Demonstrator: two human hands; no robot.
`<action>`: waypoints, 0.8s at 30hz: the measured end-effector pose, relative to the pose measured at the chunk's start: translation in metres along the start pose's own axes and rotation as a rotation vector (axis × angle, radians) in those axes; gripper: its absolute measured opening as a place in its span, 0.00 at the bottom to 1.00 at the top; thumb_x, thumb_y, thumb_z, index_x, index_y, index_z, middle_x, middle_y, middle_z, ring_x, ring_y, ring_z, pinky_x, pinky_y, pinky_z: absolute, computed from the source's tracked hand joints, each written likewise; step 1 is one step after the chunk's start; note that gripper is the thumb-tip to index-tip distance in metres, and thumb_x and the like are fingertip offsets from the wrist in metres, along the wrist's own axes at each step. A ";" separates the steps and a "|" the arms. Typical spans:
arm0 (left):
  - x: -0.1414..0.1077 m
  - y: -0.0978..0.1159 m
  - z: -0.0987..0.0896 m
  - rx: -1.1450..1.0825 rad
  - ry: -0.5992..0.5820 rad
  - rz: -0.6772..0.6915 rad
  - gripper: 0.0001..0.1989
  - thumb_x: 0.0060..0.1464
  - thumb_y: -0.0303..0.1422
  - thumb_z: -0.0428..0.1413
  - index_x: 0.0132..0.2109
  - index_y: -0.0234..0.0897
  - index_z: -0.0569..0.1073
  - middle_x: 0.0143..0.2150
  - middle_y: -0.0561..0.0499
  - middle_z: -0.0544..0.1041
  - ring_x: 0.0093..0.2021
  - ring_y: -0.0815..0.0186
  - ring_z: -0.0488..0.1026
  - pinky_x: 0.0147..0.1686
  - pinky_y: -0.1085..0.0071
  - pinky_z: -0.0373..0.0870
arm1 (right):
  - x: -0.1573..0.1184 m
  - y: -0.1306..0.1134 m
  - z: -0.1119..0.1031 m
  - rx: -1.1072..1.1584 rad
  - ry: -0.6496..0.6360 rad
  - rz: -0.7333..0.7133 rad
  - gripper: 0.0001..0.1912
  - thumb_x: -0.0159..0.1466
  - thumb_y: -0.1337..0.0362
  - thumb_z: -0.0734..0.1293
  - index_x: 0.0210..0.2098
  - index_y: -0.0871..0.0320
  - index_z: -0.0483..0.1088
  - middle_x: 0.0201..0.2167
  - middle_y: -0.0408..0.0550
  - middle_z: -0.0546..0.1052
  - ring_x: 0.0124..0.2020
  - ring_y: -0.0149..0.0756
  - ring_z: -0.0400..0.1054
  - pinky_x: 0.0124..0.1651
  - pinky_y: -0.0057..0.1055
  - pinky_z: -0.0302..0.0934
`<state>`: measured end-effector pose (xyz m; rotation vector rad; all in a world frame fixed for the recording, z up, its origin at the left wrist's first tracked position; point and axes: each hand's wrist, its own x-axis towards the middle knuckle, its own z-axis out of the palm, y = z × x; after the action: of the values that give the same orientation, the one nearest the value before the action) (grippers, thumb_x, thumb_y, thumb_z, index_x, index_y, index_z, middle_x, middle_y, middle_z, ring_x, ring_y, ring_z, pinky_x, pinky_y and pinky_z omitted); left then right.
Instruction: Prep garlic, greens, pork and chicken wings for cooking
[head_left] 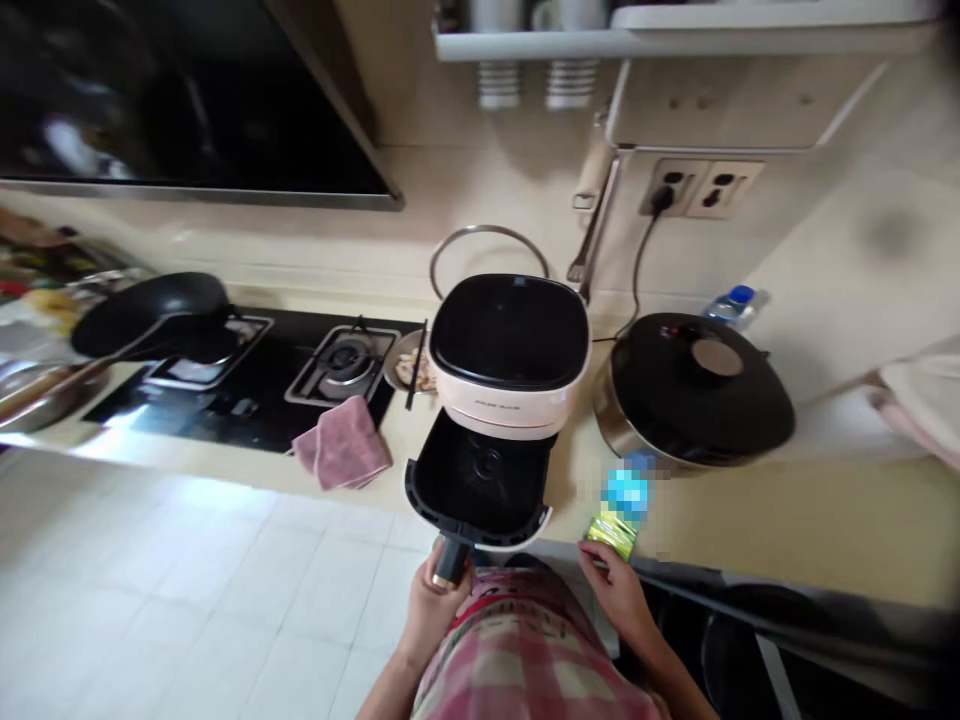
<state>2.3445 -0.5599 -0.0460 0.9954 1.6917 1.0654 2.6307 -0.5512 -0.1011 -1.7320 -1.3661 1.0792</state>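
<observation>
Air fryer basket (480, 475) just ahead of the left hand (435, 610), closed around its handle (451, 560)

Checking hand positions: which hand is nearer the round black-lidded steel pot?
Right hand, in front of the pot; left hand farther off, on the black air fryer basket handle.

Nothing legible, small print on the air fryer (501, 403) blurred, bottle label (611, 533) blurred
</observation>
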 end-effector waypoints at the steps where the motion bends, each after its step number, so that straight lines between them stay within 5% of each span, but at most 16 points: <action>1: -0.008 -0.002 -0.007 -0.006 0.020 -0.016 0.12 0.39 0.37 0.63 0.31 0.35 0.73 0.26 0.50 0.76 0.27 0.64 0.72 0.30 0.72 0.70 | 0.005 -0.002 0.002 -0.005 -0.019 -0.009 0.18 0.58 0.50 0.63 0.36 0.57 0.76 0.38 0.55 0.80 0.39 0.44 0.75 0.42 0.38 0.71; 8: -0.054 -0.017 -0.054 -0.047 0.168 -0.105 0.10 0.40 0.36 0.62 0.29 0.36 0.72 0.25 0.51 0.75 0.27 0.63 0.72 0.28 0.71 0.70 | 0.029 -0.033 0.020 -0.064 -0.196 -0.035 0.21 0.55 0.48 0.65 0.36 0.57 0.77 0.37 0.55 0.81 0.37 0.45 0.76 0.39 0.37 0.71; 14: -0.045 -0.034 -0.088 -0.024 0.252 -0.059 0.09 0.38 0.35 0.61 0.28 0.36 0.71 0.25 0.50 0.76 0.26 0.63 0.72 0.29 0.70 0.70 | 0.032 -0.049 0.061 -0.056 -0.255 -0.076 0.22 0.55 0.46 0.66 0.36 0.58 0.77 0.37 0.55 0.81 0.38 0.45 0.76 0.39 0.36 0.72; 19: -0.015 -0.051 -0.113 0.058 0.173 -0.006 0.10 0.41 0.35 0.59 0.32 0.35 0.73 0.27 0.50 0.76 0.28 0.63 0.71 0.30 0.70 0.69 | 0.030 -0.081 0.091 -0.102 -0.194 -0.148 0.22 0.58 0.46 0.65 0.37 0.58 0.77 0.37 0.54 0.81 0.38 0.43 0.76 0.41 0.35 0.72; 24: 0.013 -0.051 -0.136 0.071 -0.086 0.004 0.15 0.42 0.36 0.62 0.39 0.36 0.74 0.33 0.49 0.77 0.35 0.61 0.72 0.38 0.68 0.70 | 0.040 -0.173 0.116 -0.179 -0.084 -0.382 0.17 0.64 0.52 0.62 0.42 0.57 0.74 0.39 0.52 0.79 0.38 0.39 0.75 0.39 0.30 0.71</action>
<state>2.2042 -0.5952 -0.0635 1.0746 1.6679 0.9576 2.4579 -0.4714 -0.0073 -1.4738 -1.8039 0.8434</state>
